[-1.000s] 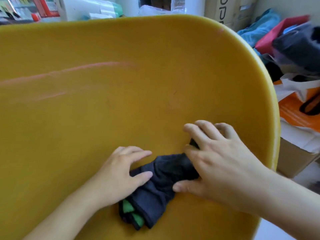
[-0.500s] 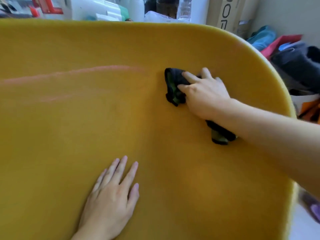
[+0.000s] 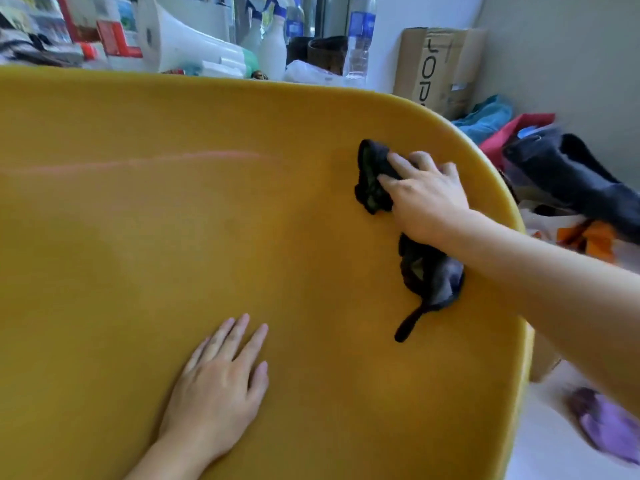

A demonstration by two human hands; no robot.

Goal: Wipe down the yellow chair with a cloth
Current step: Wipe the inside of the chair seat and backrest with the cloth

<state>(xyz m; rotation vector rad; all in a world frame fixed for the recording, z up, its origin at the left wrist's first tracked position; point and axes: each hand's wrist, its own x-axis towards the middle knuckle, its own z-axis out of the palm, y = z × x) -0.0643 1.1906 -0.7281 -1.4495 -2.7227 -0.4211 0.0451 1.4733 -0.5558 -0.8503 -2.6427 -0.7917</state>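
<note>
Presently the right hand (image 3: 427, 199) presses the dark cloth (image 3: 371, 178), fingers flat, against the yellow chair (image 3: 173, 244) near its upper right rim; the left hand (image 3: 214, 382) lies spread, bracing the shell. Advise even pressure, overlapping strokes, trailing tail gathered

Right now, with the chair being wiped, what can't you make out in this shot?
Head view only.
Dark cloth: its middle is hidden under the right hand.
Right hand's grip: thumb hidden underneath, so pressing or pinching is unclear.
Yellow chair: cut off by the left and bottom edges.
Purple thing, lower right: too blurred to identify.
Bottle labels behind: too small to read.
</note>
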